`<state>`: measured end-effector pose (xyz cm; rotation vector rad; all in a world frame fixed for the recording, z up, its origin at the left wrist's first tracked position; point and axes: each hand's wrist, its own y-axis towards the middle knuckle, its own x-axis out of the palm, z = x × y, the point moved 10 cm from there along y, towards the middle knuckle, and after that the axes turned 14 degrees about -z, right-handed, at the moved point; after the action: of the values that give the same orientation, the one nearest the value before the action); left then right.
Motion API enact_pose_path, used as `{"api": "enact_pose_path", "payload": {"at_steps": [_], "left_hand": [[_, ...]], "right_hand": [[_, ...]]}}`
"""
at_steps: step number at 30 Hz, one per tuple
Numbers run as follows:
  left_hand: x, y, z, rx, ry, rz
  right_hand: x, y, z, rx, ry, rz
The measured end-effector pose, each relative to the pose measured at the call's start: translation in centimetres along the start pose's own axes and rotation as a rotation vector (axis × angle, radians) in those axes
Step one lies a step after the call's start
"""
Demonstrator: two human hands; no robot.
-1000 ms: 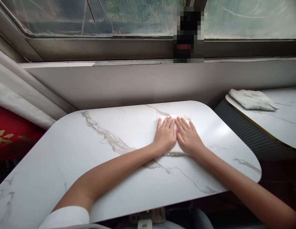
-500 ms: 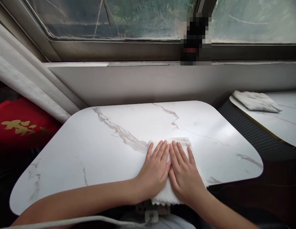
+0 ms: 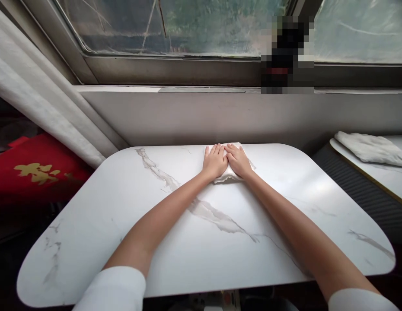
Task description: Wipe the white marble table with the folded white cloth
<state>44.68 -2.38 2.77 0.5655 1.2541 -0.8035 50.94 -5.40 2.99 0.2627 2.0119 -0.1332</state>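
Observation:
Side by side at the far edge of a white marble-patterned table [image 3: 90,224], both my hands press on a folded white cloth [image 3: 229,176]. My left hand [image 3: 215,163] lies flat with its fingers stretched out on the cloth's left part. Flat too, my right hand [image 3: 238,161] rests on the right part, its thumb side close against the left hand. Much of the cloth is hidden under the palms; its near edge and a little of its far edge show. Neither hand is closed round it.
A second white table [image 3: 395,177] stands at the right, with another folded white cloth [image 3: 371,148] on it. A pale curtain [image 3: 35,82] hangs at the left above a red cloth item [image 3: 55,155] with gold lettering. Behind the table are a low wall [image 3: 188,116] and a window [image 3: 204,30].
Both hands and the cloth have slid away from me, from the table's near edge to its far edge. My arms are now stretched out, and the view has shifted slightly.

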Motion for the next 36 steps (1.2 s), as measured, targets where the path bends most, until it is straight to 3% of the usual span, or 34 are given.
{"api": "enact_pose_path", "payload": {"at_steps": [4,7,11,14,20,24,30,36], "left_hand": [[-0.7,3.1,-1.4,0.059,0.026,-0.002],[-1.1,4.0,-2.2,0.072,0.023,0.011],[-1.4,3.5,-3.0,0.053,0.015,0.029],[-1.3,1.9,-3.5,0.045,0.013,0.024],[-0.9,-5.2,-4.6,0.02,-0.035,0.038],[-0.6,-11.2,-4.0,0.064,-0.022,0.029],[-0.2,-19.8,-2.6,0.137,0.006,-0.032],[0.0,-26.1,-2.1,0.181,0.011,-0.032]], "right_hand": [[-0.3,3.0,0.1,0.052,-0.082,0.016],[-0.4,4.3,-0.4,0.051,-0.106,0.023],[-0.1,4.6,-1.3,0.043,-0.114,0.018],[0.7,3.8,-2.2,0.009,-0.12,-0.011],[3.9,-1.0,-5.7,-0.115,-0.063,-0.217],[5.4,-6.3,-9.1,-0.14,-0.074,-0.317],[7.7,-15.1,-13.5,-0.23,0.149,-0.651],[9.0,-20.6,-16.3,-0.258,0.307,-0.705]]}}
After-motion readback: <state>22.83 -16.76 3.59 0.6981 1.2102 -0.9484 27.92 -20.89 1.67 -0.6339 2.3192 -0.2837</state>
